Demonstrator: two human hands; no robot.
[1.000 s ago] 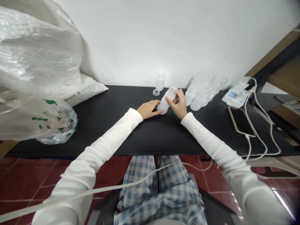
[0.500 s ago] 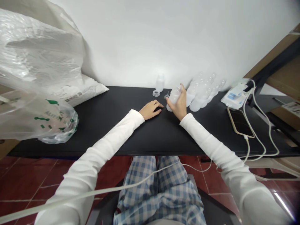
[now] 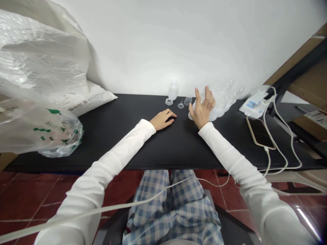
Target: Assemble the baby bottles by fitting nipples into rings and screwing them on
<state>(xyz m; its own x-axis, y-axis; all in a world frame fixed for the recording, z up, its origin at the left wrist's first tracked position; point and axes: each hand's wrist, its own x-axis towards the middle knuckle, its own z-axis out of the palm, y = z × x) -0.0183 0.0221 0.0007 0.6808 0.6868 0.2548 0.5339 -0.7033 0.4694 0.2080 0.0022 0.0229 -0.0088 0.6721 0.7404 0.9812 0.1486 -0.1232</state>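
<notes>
My right hand (image 3: pixel 202 108) is raised just over the black desk (image 3: pixel 143 136), fingers spread and open, in front of a row of several translucent plastic bottles (image 3: pixel 224 98) lying along the wall. The bottle nearest it is mostly hidden behind the palm. My left hand (image 3: pixel 162 119) rests on the desk with its fingers loosely curled, holding nothing I can see. Beyond the hands stand a small upright bottle (image 3: pixel 173 90), a clear ring (image 3: pixel 169 101), a small funnel-like piece (image 3: pixel 181 104) and a small clear cap (image 3: pixel 187 100).
A big plastic bag (image 3: pixel 43 85) and a white sack (image 3: pixel 84 97) fill the desk's left end. A phone (image 3: pixel 260 132) on a white cable (image 3: pixel 281 149) and a white packet (image 3: pixel 252 102) lie at the right. Cardboard boxes stand at the far right.
My right hand carried the bottle rightward to the row, set it down and opened. My left hand let go of it and stayed on the desk.
</notes>
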